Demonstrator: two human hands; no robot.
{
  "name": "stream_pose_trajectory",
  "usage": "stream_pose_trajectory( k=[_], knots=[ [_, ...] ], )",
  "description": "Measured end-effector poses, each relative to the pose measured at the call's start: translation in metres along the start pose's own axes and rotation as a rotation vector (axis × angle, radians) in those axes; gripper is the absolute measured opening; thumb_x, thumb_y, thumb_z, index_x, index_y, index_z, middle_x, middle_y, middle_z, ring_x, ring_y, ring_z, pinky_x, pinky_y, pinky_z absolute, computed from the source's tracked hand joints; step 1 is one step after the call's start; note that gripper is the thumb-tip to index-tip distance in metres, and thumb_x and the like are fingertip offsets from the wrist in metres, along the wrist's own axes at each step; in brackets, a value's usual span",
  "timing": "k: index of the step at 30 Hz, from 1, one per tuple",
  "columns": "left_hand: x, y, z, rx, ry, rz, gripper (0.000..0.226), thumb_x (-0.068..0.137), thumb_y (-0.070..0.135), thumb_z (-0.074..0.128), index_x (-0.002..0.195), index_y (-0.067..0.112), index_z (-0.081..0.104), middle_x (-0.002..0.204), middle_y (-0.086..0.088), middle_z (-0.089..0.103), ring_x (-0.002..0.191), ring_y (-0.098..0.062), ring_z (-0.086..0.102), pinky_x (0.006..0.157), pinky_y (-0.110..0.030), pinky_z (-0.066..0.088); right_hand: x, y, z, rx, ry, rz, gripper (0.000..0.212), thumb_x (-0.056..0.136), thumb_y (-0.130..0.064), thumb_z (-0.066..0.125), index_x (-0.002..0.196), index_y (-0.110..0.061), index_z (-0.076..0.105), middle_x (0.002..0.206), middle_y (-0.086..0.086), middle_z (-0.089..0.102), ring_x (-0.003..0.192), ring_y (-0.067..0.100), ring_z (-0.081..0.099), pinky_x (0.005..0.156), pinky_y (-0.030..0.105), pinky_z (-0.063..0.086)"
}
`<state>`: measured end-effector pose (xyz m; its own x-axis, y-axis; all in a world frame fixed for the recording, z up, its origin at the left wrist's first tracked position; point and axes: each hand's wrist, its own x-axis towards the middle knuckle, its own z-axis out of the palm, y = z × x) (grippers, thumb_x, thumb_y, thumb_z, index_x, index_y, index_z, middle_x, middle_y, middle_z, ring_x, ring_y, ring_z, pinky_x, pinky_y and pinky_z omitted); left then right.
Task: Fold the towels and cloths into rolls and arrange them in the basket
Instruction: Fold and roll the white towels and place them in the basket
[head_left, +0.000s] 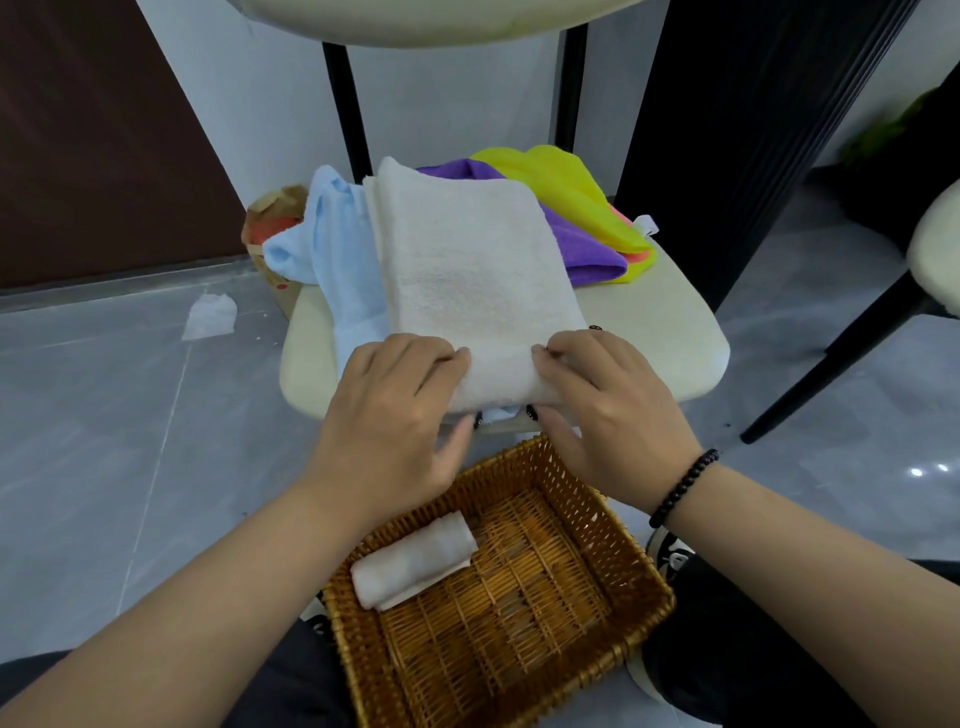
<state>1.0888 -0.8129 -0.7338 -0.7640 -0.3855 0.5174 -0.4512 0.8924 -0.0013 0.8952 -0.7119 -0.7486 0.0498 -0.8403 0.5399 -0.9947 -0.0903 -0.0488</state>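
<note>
Step in hand: you were starting the roll on the white towel (470, 270), folded into a long strip across the chair seat (675, 312), its near end at the seat's front edge.
Left hand (395, 410): your fingers curled over the towel's near left corner and your thumb sat under the edge, gripping it.
Right hand (608, 410): you gripped the near right corner the same way, fingers on top, thumb beneath.
Waiting cloths: the blue towel (332, 244) lay partly under the white one along the seat's left edge; the purple cloth (587, 244) and yellow cloth (566, 182) lay at the back right corner.
Basket (639, 587): it stood on the floor below the seat's front edge, with one rolled white towel (415, 561) against its left wall.
Next move, as judged: you needed to turn the near edge over tightly and evenly, both hands level, and roll toward the seat's back edge.
</note>
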Motion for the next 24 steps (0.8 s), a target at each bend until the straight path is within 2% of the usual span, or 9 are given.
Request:
stream_pose_trajectory(
  k=[4,8,11,14,16,21,24],
  knots=[
    [0.005,-0.01,0.003,0.017,-0.061,-0.015,0.044,0.078,0.024,0.06,0.117,0.004,0.065,0.106,-0.009,0.063,0.097,-0.028,0.055,0.079,-0.037,0.04,0.008,0.008,0.0,0.007,-0.06,0.015,0.044,0.072,-0.012,0.077,0.112,0.001,0.063,0.108,0.016,0.061,0.097,0.035,0.06,0.087,0.044,0.049],
    [0.012,-0.016,0.001,0.063,-0.068,-0.005,0.044,0.078,0.021,0.057,0.119,0.005,0.064,0.106,-0.009,0.065,0.096,-0.027,0.054,0.077,-0.038,0.037,0.02,0.014,-0.005,0.005,-0.085,0.015,0.039,0.073,-0.013,0.076,0.11,-0.002,0.064,0.106,0.014,0.063,0.092,0.035,0.062,0.075,0.042,0.051],
    [0.018,-0.015,-0.008,0.073,0.007,0.015,0.042,0.08,0.015,0.058,0.12,0.004,0.064,0.106,-0.011,0.065,0.095,-0.03,0.055,0.076,-0.038,0.037,0.03,0.015,-0.018,0.02,-0.052,-0.012,0.032,0.077,-0.012,0.071,0.106,-0.001,0.065,0.1,0.015,0.063,0.083,0.036,0.061,0.068,0.042,0.05],
    [0.017,-0.009,-0.023,0.06,0.112,0.041,0.039,0.08,0.008,0.067,0.119,0.002,0.064,0.105,-0.012,0.066,0.093,-0.031,0.057,0.076,-0.039,0.038,0.029,0.011,-0.039,0.033,0.023,-0.027,0.031,0.077,-0.014,0.068,0.104,-0.001,0.067,0.097,0.015,0.063,0.082,0.036,0.06,0.067,0.043,0.049],
    [0.011,-0.004,-0.029,0.059,0.128,0.067,0.038,0.079,0.007,0.069,0.117,0.002,0.065,0.103,-0.011,0.067,0.092,-0.031,0.057,0.075,-0.038,0.039,0.022,0.008,-0.049,0.036,0.042,-0.037,0.03,0.076,-0.013,0.07,0.104,-0.002,0.068,0.096,0.014,0.063,0.081,0.035,0.059,0.067,0.043,0.049],
    [-0.002,0.001,-0.021,0.008,0.016,0.064,0.031,0.07,0.009,0.07,0.1,0.005,0.067,0.089,-0.009,0.066,0.081,-0.031,0.061,0.069,-0.04,0.042,0.006,-0.001,-0.037,0.051,-0.133,-0.016,0.034,0.068,-0.01,0.08,0.1,-0.004,0.069,0.092,0.011,0.062,0.078,0.033,0.059,0.063,0.042,0.05],
    [-0.002,-0.002,-0.016,-0.041,-0.039,0.009,0.03,0.067,0.015,0.07,0.096,0.007,0.069,0.086,-0.006,0.067,0.08,-0.029,0.063,0.069,-0.04,0.043,0.009,0.003,-0.031,0.066,-0.225,0.016,0.033,0.069,-0.014,0.078,0.101,-0.008,0.07,0.093,0.008,0.063,0.084,0.031,0.058,0.069,0.04,0.048]
  ],
)
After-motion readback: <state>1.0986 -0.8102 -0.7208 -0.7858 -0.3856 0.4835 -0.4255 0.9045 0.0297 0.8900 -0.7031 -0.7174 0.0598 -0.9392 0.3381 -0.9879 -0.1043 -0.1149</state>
